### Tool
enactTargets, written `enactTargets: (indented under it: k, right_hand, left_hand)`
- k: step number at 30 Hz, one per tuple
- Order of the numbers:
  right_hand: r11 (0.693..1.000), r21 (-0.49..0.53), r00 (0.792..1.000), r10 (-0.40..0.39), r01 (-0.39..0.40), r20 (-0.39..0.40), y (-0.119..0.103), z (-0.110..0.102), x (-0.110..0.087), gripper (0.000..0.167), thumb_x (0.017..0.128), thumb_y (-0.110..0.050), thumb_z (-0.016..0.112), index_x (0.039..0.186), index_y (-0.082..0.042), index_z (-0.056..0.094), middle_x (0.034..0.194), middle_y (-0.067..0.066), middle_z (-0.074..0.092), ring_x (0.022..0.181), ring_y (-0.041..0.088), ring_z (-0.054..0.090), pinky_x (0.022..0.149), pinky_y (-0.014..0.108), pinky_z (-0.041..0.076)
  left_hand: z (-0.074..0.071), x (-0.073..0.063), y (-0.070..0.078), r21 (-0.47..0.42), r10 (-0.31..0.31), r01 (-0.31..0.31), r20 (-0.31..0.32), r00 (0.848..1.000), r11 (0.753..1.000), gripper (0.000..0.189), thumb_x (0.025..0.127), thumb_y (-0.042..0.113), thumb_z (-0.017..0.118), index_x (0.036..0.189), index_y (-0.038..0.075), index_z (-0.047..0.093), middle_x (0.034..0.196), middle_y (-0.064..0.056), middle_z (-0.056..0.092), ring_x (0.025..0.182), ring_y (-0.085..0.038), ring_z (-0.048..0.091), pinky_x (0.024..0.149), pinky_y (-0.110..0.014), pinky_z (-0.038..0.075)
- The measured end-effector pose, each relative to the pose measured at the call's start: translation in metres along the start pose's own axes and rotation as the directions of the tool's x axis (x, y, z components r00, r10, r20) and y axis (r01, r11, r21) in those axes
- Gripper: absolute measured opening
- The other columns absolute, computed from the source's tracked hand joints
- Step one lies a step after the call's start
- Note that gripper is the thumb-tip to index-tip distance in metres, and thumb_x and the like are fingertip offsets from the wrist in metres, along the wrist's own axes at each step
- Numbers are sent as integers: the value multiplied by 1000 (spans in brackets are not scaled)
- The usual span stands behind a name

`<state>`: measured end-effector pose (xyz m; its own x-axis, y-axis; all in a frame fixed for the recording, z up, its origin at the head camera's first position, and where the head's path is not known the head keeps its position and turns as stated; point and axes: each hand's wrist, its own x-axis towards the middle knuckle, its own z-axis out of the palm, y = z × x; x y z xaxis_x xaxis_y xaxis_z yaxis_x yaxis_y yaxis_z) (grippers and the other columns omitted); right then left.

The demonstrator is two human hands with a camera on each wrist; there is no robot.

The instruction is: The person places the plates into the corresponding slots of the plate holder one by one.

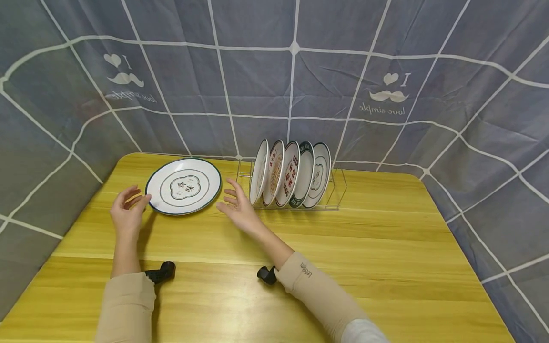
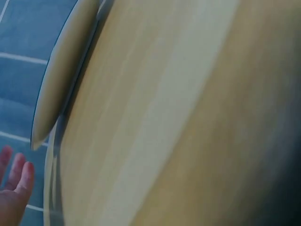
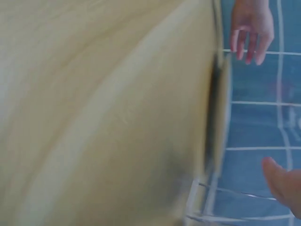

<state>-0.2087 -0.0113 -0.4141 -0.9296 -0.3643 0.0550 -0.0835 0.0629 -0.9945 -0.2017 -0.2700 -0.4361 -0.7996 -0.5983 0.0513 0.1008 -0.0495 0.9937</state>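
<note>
A white plate [image 1: 183,186] with a dark blue rim and a printed flower-shaped emblem lies flat on the table at the left. Just beyond its left edge is my left hand [image 1: 128,209], fingers loosely bent and holding nothing. The left wrist view shows those fingers [image 2: 21,181] a little apart from the plate [image 2: 61,75]. My right hand [image 1: 242,212] is stretched out between the plate and the wire rack [image 1: 340,190], its fingers spread and free. In the right wrist view the thumb [image 3: 280,181] stands clear of the plate [image 3: 223,113], which is seen edge-on.
Several patterned plates [image 1: 290,174] stand upright side by side in the rack, at the back of the wooden table [image 1: 377,257]. Behind hangs a grey-blue curtain [image 1: 257,81] with white lines. Black wrist devices [image 1: 162,272] show beside both sleeves.
</note>
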Motion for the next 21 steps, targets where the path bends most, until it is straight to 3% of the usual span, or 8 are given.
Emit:
enactTargets:
  k: [3,8,13,15,18,21]
  right_hand:
    - [995,49,997,82,-82,-8,13,9,12,69,88,-14,61,144,-22,23,138,21,34,122,34,43,96,38,44]
    - [962,182,978,209,-205,1,27,21,27,72,86,-13,62,145,-22,21,138,20,32,119,31,44,97,39,41]
    - [858,424,956,279,-290,90,33,31,35,74,89,-8,56,146,-25,13,146,24,14,130,35,28,109,44,25]
    - [808,499,949,290,-313,125,35,34,37,74,91,-6,53,147,-27,10,148,25,3,134,36,20,111,45,18]
    - [756,562,941,302,-336,155,40,36,41,74,91,-6,51,147,-29,8,149,25,-6,135,37,18,111,45,18]
    - [721,595,932,317,-356,174,42,37,44,74,92,-6,50,147,-31,8,149,23,-10,132,37,23,110,43,22]
  left_hand:
    - [-8,6,-8,19,-72,71,25,997,997,42,78,-1,68,117,11,57,101,5,52,79,-1,54,60,-6,47]
    - [-20,21,-24,-11,-168,172,150,974,985,72,76,5,73,138,12,38,106,4,44,77,-1,55,63,-12,52]
    - [-22,18,-18,6,-228,235,261,938,972,82,78,7,71,145,13,24,106,5,42,76,-1,56,64,-15,53]
    - [-21,17,-17,13,-240,248,301,923,969,84,79,8,70,146,12,20,116,-5,42,73,0,58,64,-16,53]
    - [-19,17,-17,37,-264,268,349,899,963,85,81,10,68,147,13,15,136,-21,28,69,-1,60,65,-18,54]
    - [-17,20,-19,69,-278,273,391,878,960,85,81,10,68,147,14,15,140,-23,21,69,-2,61,65,-19,54]
